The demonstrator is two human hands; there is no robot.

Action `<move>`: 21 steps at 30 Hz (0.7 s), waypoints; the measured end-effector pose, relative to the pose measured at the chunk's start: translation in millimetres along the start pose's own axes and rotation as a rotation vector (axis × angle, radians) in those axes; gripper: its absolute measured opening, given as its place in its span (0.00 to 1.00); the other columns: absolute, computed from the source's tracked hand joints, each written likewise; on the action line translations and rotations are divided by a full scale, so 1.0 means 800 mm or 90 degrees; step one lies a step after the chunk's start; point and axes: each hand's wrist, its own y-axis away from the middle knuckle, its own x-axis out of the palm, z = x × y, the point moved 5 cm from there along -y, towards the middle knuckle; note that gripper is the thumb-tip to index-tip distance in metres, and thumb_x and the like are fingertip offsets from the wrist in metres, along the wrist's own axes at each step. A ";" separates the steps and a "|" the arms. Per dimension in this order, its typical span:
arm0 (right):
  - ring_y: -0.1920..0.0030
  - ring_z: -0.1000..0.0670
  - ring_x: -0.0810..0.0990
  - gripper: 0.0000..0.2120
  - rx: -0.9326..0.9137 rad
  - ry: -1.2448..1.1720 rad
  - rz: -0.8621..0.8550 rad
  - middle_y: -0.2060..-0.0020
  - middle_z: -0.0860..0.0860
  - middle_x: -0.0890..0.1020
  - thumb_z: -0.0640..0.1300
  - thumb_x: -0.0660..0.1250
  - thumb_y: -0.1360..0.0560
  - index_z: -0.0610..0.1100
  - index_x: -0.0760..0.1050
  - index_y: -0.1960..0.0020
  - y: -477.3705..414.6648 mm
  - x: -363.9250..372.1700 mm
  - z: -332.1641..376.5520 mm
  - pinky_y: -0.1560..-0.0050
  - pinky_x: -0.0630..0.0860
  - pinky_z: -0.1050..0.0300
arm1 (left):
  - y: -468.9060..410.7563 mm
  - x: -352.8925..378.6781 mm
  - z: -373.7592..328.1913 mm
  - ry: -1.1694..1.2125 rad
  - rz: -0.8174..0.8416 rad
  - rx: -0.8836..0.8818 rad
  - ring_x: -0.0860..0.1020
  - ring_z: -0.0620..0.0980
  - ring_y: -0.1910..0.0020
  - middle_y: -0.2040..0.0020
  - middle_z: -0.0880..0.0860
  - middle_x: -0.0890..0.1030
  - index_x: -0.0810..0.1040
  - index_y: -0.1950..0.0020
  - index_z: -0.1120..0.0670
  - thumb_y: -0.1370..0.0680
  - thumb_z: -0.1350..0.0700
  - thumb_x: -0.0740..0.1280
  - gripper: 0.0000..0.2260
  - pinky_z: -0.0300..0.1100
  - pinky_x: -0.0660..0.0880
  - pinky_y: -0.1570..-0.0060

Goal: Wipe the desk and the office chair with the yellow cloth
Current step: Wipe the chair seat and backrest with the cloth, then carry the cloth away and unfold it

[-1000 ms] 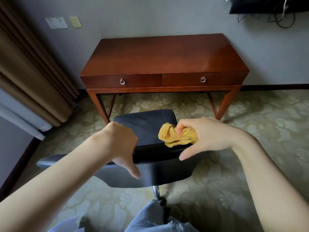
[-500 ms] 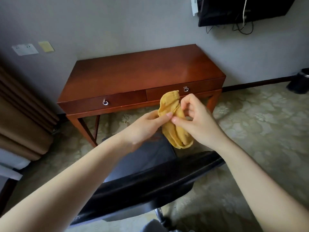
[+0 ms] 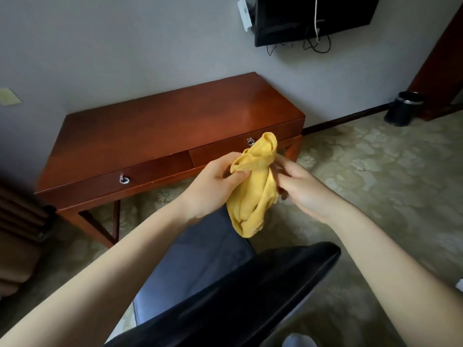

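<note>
The yellow cloth (image 3: 253,186) hangs bunched in the air between both hands, above the chair seat. My left hand (image 3: 213,184) pinches its upper left edge. My right hand (image 3: 300,189) holds its right side with fingers curled behind the fabric. The black office chair (image 3: 238,296) stands right below me, its padded back top across the lower middle and its seat beyond. The reddish wooden desk (image 3: 162,126) with two ring-pull drawers stands against the grey wall behind the hands, its top bare.
A dark wall-mounted screen (image 3: 313,16) with dangling cables hangs at top right. A black waste bin (image 3: 404,108) stands by the wall at right, near a wooden door frame. Brown curtains (image 3: 17,221) hang at left. The patterned carpet (image 3: 375,184) spreads right of the desk.
The cloth came up off the chair back. My left hand let go of the chair and took hold of the cloth. The view swung right and closer to the desk.
</note>
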 end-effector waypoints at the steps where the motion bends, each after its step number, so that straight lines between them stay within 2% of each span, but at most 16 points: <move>1: 0.41 0.58 0.77 0.09 0.023 -0.018 -0.007 0.45 0.60 0.81 0.50 0.62 0.22 0.61 0.75 0.45 -0.002 -0.007 -0.005 0.37 0.72 0.54 | -0.008 0.003 0.004 0.020 -0.027 -0.023 0.80 0.45 0.50 0.52 0.48 0.81 0.77 0.44 0.52 0.19 0.57 0.62 0.07 0.42 0.78 0.48; 4: 0.49 0.54 0.82 0.07 0.035 -0.007 -0.030 0.53 0.53 0.85 0.45 0.65 0.23 0.50 0.81 0.48 -0.007 -0.030 -0.012 0.44 0.77 0.55 | -0.031 0.017 0.015 0.037 -0.084 -0.097 0.81 0.53 0.48 0.50 0.53 0.83 0.77 0.43 0.52 0.21 0.56 0.66 0.07 0.50 0.79 0.47; 6: 0.51 0.52 0.83 0.06 0.027 0.011 -0.081 0.55 0.50 0.85 0.42 0.66 0.24 0.46 0.82 0.50 -0.011 -0.055 -0.017 0.49 0.78 0.60 | -0.046 0.028 0.022 0.025 -0.114 -0.117 0.82 0.52 0.50 0.52 0.51 0.83 0.79 0.46 0.50 0.22 0.57 0.67 0.06 0.48 0.81 0.52; 9: 0.55 0.54 0.81 0.04 -0.013 0.048 -0.222 0.59 0.50 0.83 0.40 0.68 0.26 0.44 0.81 0.53 -0.016 -0.114 -0.022 0.59 0.75 0.68 | -0.067 0.043 0.034 0.053 -0.156 -0.177 0.82 0.50 0.52 0.54 0.49 0.83 0.80 0.49 0.50 0.23 0.61 0.68 0.07 0.43 0.81 0.56; 10: 0.56 0.54 0.80 0.04 -0.034 0.077 -0.264 0.59 0.52 0.83 0.40 0.67 0.26 0.45 0.81 0.54 -0.017 -0.137 -0.020 0.60 0.75 0.66 | -0.074 0.050 0.039 0.083 -0.142 -0.228 0.83 0.50 0.52 0.54 0.50 0.83 0.80 0.46 0.52 0.23 0.62 0.68 0.08 0.43 0.81 0.54; 12: 0.55 0.55 0.79 0.04 -0.083 0.177 -0.308 0.59 0.55 0.82 0.42 0.66 0.24 0.48 0.79 0.54 -0.020 -0.183 -0.014 0.58 0.75 0.61 | -0.086 0.075 0.044 0.133 -0.050 -0.336 0.82 0.50 0.49 0.50 0.52 0.84 0.76 0.40 0.52 0.24 0.60 0.69 0.13 0.44 0.77 0.47; 14: 0.54 0.57 0.77 0.03 -0.170 0.301 -0.303 0.57 0.58 0.81 0.43 0.65 0.23 0.49 0.77 0.54 -0.022 -0.223 -0.004 0.56 0.72 0.65 | -0.102 0.105 0.038 0.106 0.021 -0.360 0.79 0.47 0.43 0.41 0.50 0.81 0.73 0.37 0.49 0.28 0.55 0.72 0.21 0.46 0.72 0.41; 16: 0.55 0.58 0.75 0.03 -0.275 0.405 -0.254 0.56 0.57 0.80 0.42 0.65 0.23 0.48 0.76 0.52 -0.024 -0.259 0.009 0.56 0.69 0.68 | -0.130 0.140 0.018 0.116 -0.017 -0.321 0.72 0.47 0.34 0.30 0.47 0.71 0.67 0.29 0.47 0.32 0.51 0.76 0.34 0.48 0.67 0.34; 17: 0.55 0.56 0.76 0.03 -0.314 0.445 -0.219 0.55 0.57 0.79 0.42 0.65 0.23 0.47 0.76 0.52 -0.025 -0.276 0.015 0.55 0.71 0.65 | -0.145 0.159 0.005 0.139 -0.057 -0.299 0.67 0.47 0.30 0.26 0.46 0.65 0.62 0.26 0.46 0.33 0.49 0.76 0.39 0.48 0.64 0.31; 19: 0.55 0.51 0.79 0.03 -0.370 0.499 -0.145 0.54 0.55 0.80 0.43 0.65 0.24 0.45 0.77 0.51 -0.025 -0.307 0.025 0.54 0.76 0.54 | -0.179 0.194 -0.023 0.158 -0.101 -0.229 0.57 0.42 0.26 0.24 0.43 0.58 0.53 0.22 0.45 0.29 0.50 0.73 0.41 0.42 0.59 0.31; 21: 0.57 0.49 0.80 0.05 -0.398 0.514 -0.092 0.55 0.55 0.81 0.46 0.65 0.24 0.47 0.77 0.51 -0.026 -0.340 0.029 0.57 0.78 0.48 | -0.212 0.229 -0.048 0.133 -0.077 -0.156 0.57 0.36 0.29 0.27 0.39 0.59 0.54 0.22 0.46 0.27 0.52 0.72 0.39 0.37 0.60 0.33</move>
